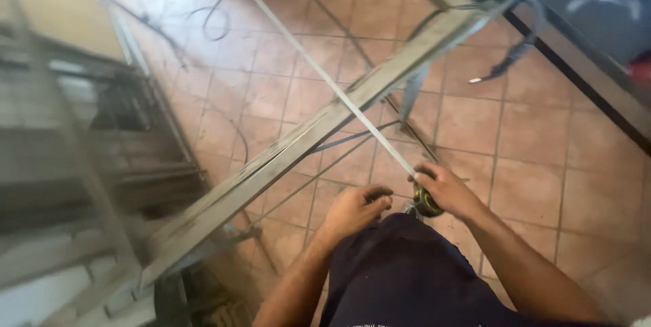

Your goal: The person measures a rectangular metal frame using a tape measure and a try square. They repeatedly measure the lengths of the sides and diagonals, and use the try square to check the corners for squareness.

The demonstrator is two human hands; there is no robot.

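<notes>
Nearest, at six o'clock, dark trousers [407, 273] fill the bottom edge. Just above, the right hand [451, 191] has its fingers curled tight round a tape measure [426, 201], dark with a yellow edge. The left hand [354, 208] sits just beside it at nine o'clock, fingers bent in loosely and holding nothing that can be seen. The tape blade [319, 69] runs from the right hand toward eleven o'clock, its long axis crossing over a long metal bar [305, 137] that slants toward one o'clock. Farther off, cables [210, 18] lie on the tiled floor [536, 130].
</notes>
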